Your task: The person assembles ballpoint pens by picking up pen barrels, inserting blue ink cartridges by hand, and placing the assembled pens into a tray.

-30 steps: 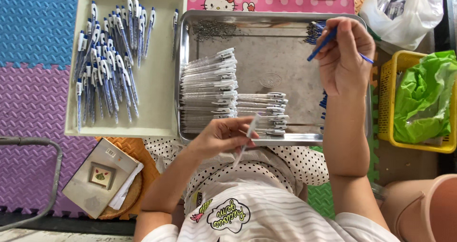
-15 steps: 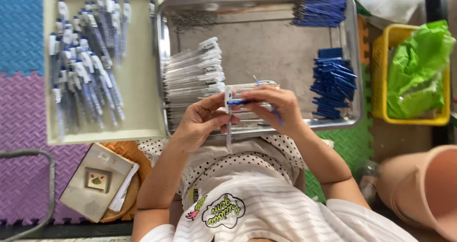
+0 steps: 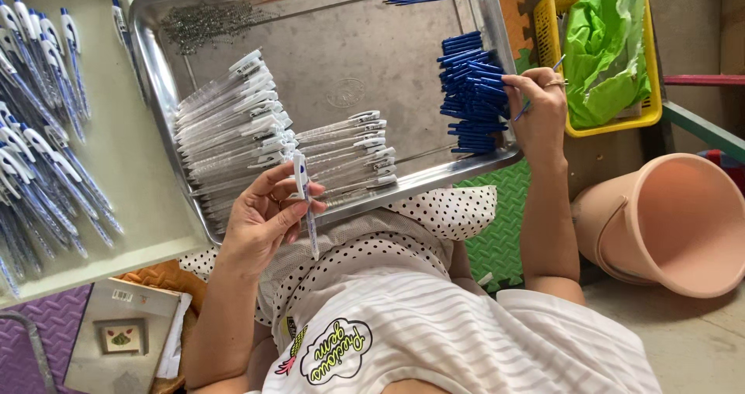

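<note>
While the left hand [image 3: 268,212] holds one white pen [image 3: 303,186] upright over the near rim of the steel tray [image 3: 434,178], the right hand [image 3: 539,111] is out at the tray's right side, against the stack of blue parts [image 3: 472,91]. The left fingers are clamped on the pen, thumb on one side and fingertips on the other, with its thin end pointing down toward the lap. The right fingers are pinched together on a slim blue piece [image 3: 521,112], which sticks out below the thumb just beside the stack.

Judging by this, the step in hand is fetching a blue part to go with the white pen. Joining them would call for carrying the blue piece left to the pen, lining it up with the pen's end, and keeping the left grip firm so the pen does not twist.

White barrels [image 3: 233,126] lie in rows at the left of the tray, with a smaller row [image 3: 349,147] near its middle, and a heap of small metal bits [image 3: 209,23] sits at the far left corner. Left of the steel tray, a white tray [image 3: 147,177] holds finished pens [image 3: 43,161]. Right of it stand a yellow basket [image 3: 650,91] with a green bag [image 3: 605,49] and, nearer, a pink bucket [image 3: 675,223]
</note>
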